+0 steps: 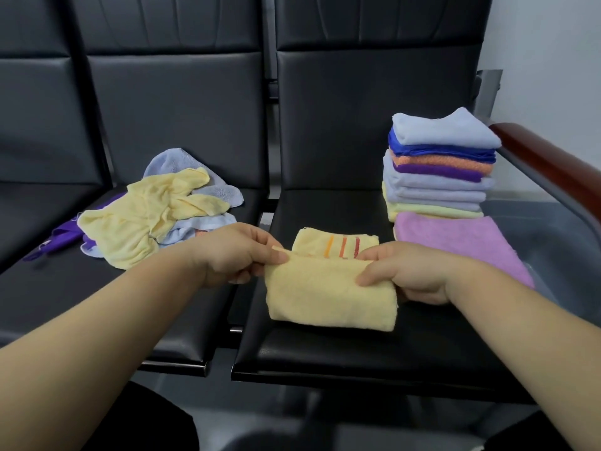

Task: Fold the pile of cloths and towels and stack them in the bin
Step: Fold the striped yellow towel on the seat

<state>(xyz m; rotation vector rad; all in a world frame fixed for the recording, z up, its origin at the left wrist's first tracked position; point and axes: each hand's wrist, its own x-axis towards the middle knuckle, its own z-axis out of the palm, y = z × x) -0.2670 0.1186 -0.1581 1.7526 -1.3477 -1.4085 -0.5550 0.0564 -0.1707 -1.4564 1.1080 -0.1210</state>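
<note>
While the yellow towel [328, 294] lies half-folded on the right-hand seat of the black bench [357, 346], the left hand [239, 252] pinches its folded edge at the left corner; the right hand [406, 271] grips the same edge at the right. Folded stack [442, 164] behind, pink towel [455, 242] at its foot. Unfolded pile [153, 216] on the neighbouring seat, left.

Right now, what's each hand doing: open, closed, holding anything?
Left hand: closed, pinching the top-left edge of the yellow towel.
Right hand: closed, gripping the right end of the yellow towel.
</note>
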